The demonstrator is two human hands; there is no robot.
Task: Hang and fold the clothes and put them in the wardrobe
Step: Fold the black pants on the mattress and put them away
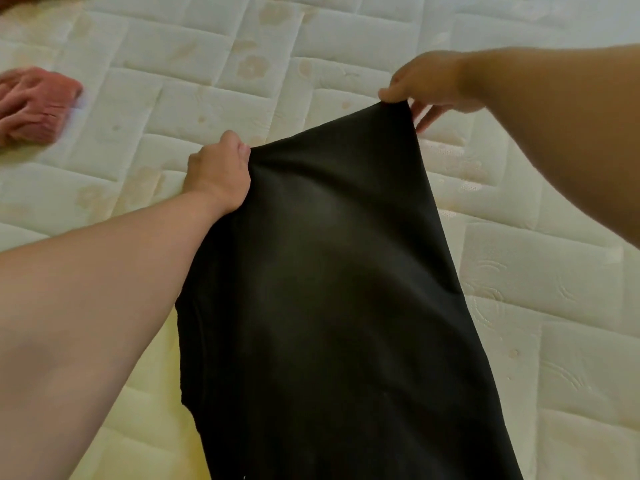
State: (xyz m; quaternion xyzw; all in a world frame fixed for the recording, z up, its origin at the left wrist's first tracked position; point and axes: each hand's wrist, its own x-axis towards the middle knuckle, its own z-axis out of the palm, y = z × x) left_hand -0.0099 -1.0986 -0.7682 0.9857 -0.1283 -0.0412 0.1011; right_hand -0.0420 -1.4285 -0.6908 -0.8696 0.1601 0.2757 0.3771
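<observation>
Black garment (332, 289) stretched over the quilted mattress (571, 375), far edge held up between both hands: left hand (218, 174) fisted on its left corner, right hand (429, 81) pinching the right corner, other fingers loose.

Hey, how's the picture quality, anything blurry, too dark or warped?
Head view: the pink garment at the left edge is smeared with blur; the black garment is so dark its folds barely show; the mattress seams seem to bow toward the edges, a wide-angle effect; the light is warm and even, no glare.
</observation>
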